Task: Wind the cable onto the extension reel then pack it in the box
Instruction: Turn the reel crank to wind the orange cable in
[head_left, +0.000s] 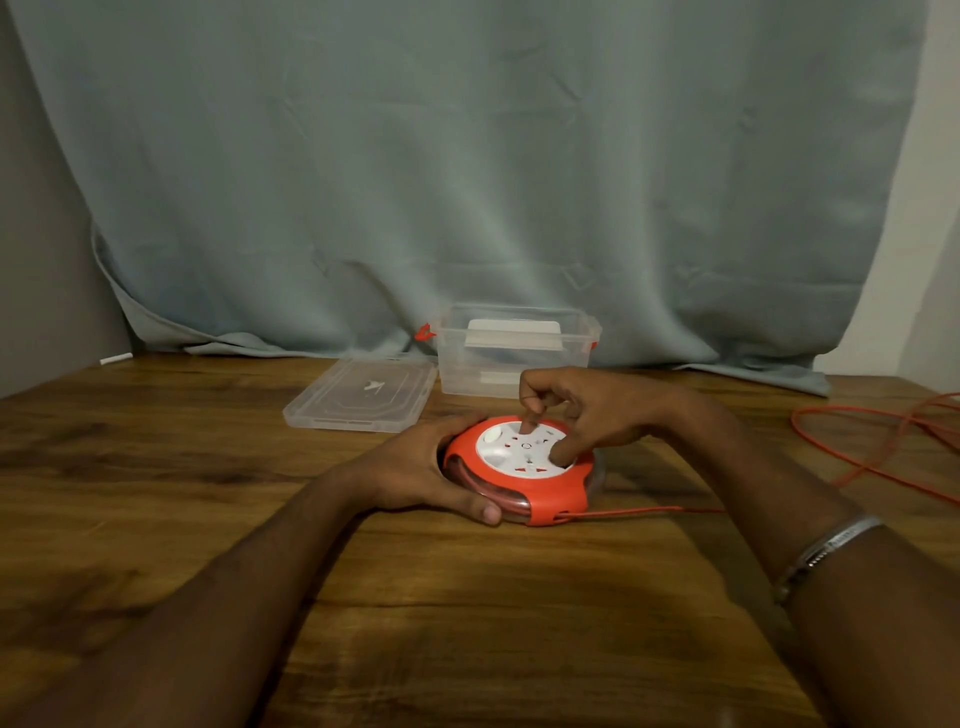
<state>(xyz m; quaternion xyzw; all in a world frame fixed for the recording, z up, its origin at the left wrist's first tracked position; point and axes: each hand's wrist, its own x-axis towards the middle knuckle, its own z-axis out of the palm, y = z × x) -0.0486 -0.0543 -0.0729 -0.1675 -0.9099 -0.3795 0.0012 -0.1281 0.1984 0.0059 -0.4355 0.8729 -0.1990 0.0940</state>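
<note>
Head view: hands grip round red reel (519, 470), white socket face, cable (857, 447) trailing.

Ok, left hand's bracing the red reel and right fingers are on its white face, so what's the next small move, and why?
Probably turn the white socket face with the right hand while the left hand steadies the round red extension reel: much thin red cable lies loose on the wooden table.

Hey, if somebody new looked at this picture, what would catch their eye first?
The red and white extension reel at the table's centre, gripped by the left hand while the right hand presses fingers onto its face. Then the loose red cable trailing right, and the open clear box behind.
</note>
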